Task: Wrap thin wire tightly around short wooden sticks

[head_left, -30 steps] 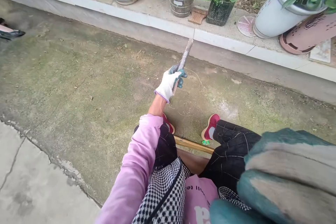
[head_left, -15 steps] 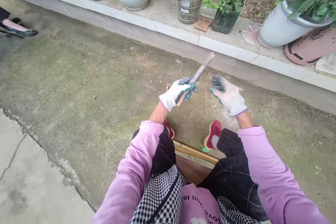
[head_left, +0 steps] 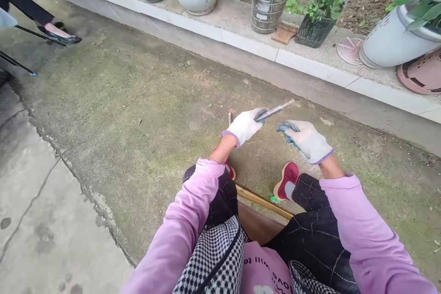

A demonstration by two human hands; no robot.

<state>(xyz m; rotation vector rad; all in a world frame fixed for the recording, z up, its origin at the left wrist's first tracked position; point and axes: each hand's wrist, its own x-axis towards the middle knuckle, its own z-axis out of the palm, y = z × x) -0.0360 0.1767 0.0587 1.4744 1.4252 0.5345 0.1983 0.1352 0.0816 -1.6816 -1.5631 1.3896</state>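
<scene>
My left hand (head_left: pixel 245 126), in a white glove with grey-blue fingers, is closed around a thin stick (head_left: pixel 285 105). Silvery wire or cord is wound about the stick's middle, and its bare pale end points up and right. Just right of it is my right hand (head_left: pixel 308 140), gloved the same way, with fingers and thumb drawn together and apart from the stick. Whatever it may pinch is too small to make out. Behind my left hand, a short brown piece (head_left: pixel 230 118) shows, partly hidden.
A raised ledge (head_left: pixel 310 65) runs across the far side, bearing several flowerpots, a dark square pot (head_left: pixel 312 31) and a pink coil (head_left: pixel 349 50). A wooden bar (head_left: pixel 263 202) lies between my legs. At the far left are a person's foot (head_left: pixel 62 36) and dark poles.
The stick has tipped lower and turned away to the right as my left hand rolled over. My right hand's fingers have drawn closer together. The loose strand between the hands no longer shows.
</scene>
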